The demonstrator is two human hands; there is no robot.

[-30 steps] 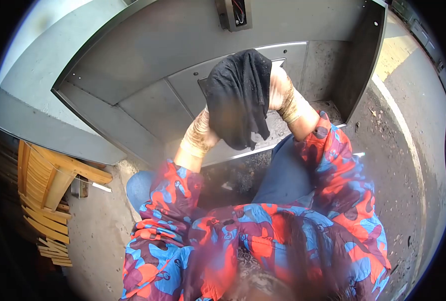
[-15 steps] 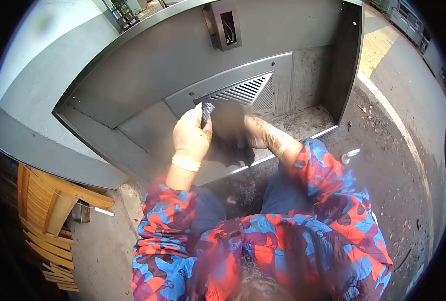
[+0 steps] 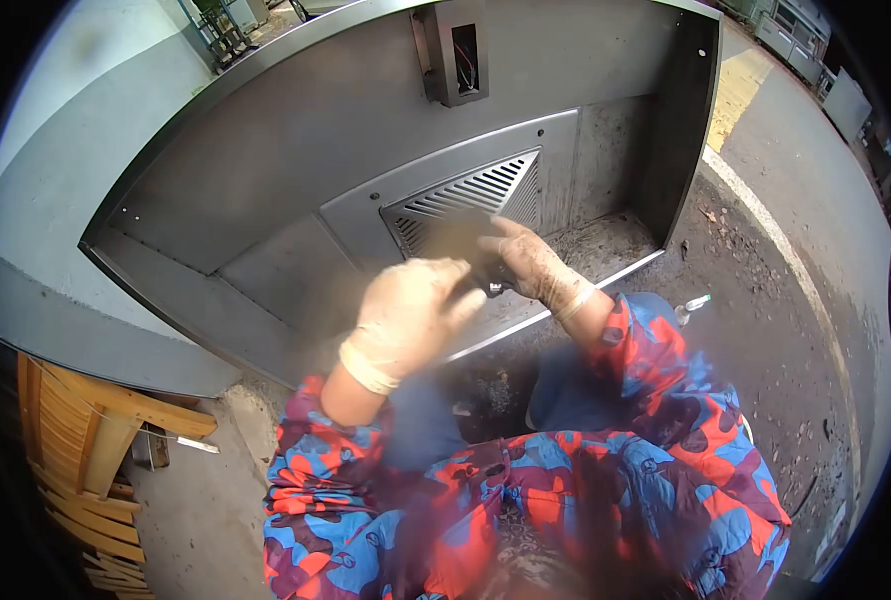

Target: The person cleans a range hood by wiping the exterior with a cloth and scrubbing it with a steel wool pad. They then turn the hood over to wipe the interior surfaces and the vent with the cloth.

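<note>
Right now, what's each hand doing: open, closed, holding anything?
Left hand: gloved, blurred; open or shut cannot be told.
Right hand: gloved, closed on a dark cloth against the vent grille.

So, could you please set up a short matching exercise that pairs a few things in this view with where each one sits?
Things:
1. Louvred vent
2. Wooden slats
3. Small box with wires
4. Left hand

Places:
A. Top centre, on the metal housing
B. Bottom left, beside the housing
C. In the middle of the housing's recessed panel
D. In front of the panel, gloved, next to the right hand

Pairs: 1-C, 2-B, 3-A, 4-D
</note>
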